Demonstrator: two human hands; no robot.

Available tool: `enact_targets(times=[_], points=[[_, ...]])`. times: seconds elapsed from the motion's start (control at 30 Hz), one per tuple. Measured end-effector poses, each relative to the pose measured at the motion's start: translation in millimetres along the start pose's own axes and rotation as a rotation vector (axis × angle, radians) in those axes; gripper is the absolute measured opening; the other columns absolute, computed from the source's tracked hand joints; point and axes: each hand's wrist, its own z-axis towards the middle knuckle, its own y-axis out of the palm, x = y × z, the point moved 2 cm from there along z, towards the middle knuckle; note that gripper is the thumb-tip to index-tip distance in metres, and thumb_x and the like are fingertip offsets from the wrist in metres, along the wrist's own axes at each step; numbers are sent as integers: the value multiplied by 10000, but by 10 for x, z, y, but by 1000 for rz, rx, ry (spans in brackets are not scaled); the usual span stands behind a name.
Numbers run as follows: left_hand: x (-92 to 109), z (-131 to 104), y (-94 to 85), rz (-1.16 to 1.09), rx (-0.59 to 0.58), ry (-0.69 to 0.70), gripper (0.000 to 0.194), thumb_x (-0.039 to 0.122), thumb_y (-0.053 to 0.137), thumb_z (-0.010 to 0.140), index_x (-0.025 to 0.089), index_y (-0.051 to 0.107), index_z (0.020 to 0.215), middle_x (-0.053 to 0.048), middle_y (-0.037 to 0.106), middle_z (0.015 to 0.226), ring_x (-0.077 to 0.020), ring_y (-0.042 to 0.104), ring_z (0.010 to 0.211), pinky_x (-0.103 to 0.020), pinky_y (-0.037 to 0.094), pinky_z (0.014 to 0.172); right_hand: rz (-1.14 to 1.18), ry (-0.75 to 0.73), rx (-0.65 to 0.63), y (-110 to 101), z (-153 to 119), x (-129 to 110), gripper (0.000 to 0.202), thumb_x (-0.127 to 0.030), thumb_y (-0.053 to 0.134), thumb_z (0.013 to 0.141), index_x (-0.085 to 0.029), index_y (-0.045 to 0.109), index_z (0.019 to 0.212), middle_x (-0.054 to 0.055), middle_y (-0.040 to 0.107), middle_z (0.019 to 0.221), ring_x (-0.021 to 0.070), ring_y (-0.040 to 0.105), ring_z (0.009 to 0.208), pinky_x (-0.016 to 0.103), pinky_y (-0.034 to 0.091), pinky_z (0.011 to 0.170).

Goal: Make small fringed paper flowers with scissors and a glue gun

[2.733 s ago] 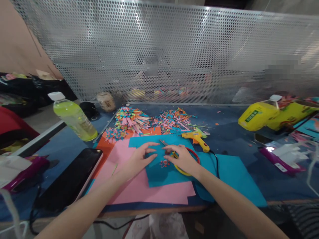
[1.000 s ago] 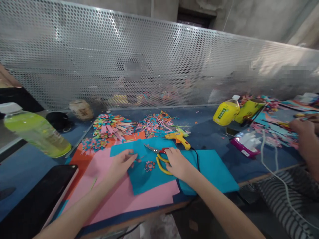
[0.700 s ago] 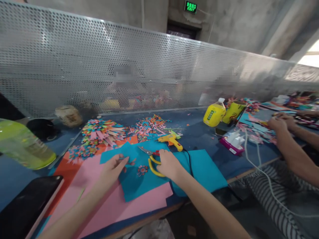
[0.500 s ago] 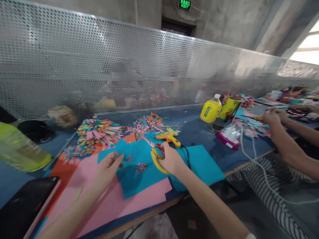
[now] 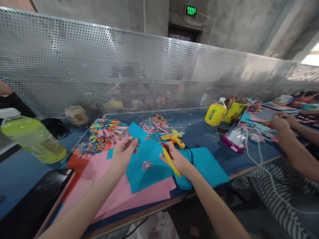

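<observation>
My left hand [image 5: 125, 151] pinches a small blue piece of paper or felt [image 5: 137, 130], which stands up above its fingertips. My right hand [image 5: 177, 158] holds yellow-handled scissors [image 5: 171, 162], their blades pointing up and away to the left, a short gap from the blue piece. Beneath both hands lies a larger blue sheet [image 5: 154, 177], on top of pink sheets [image 5: 112, 202]. A small pink, orange and blue flower [image 5: 146, 165] of curled strips rests on the blue sheet, between my hands.
A yellow glue gun [image 5: 173, 137] lies just beyond the scissors. Behind are fringed strip bundles [image 5: 107, 129] and loose cuttings [image 5: 156, 123]. A green bottle [image 5: 32, 136] and black case [image 5: 37, 199] sit left; a yellow jug [image 5: 215, 112] and tissue pack [image 5: 233, 141] right. Another person's hands [image 5: 281, 121] work far right.
My left hand has risen and moved right, and the small blue piece now stands up in its fingers. The scissors have turned in my right hand. The camera view has shifted slightly left.
</observation>
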Motion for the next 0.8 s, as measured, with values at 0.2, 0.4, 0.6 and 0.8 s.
enact_targets(times=[0.2,0.4,0.6,0.8], points=[[-91,43,-138,129,67,86,222,391,640,654,184,558,651,41,563,561,-80,485,467,-212,385,482,-149,24,-12,24,-37,69,297,-394,557,740,-209,354,852,-53,405,667,98,415,570,223,333,497],[-137,0,-206,270,59,147,232,386,597,698,182,533,608,28,546,529,-114,515,536,-223,398,523,-203,30,-2,103,13,50,363,-456,589,693,-191,401,855,-32,446,706,101,424,576,213,307,477],[-149,-71,-129,300,-16,143,229,394,597,695,176,565,631,32,544,521,-102,486,491,-215,383,493,-220,43,-25,112,-34,8,335,-440,571,707,-196,383,838,-43,428,676,102,413,570,211,302,484],[-145,-111,-115,273,-53,129,230,389,604,697,181,547,617,36,559,528,-99,494,488,-210,385,498,-197,41,-20,122,-62,-7,355,-474,558,718,-200,371,846,-36,425,701,112,414,601,221,324,517]])
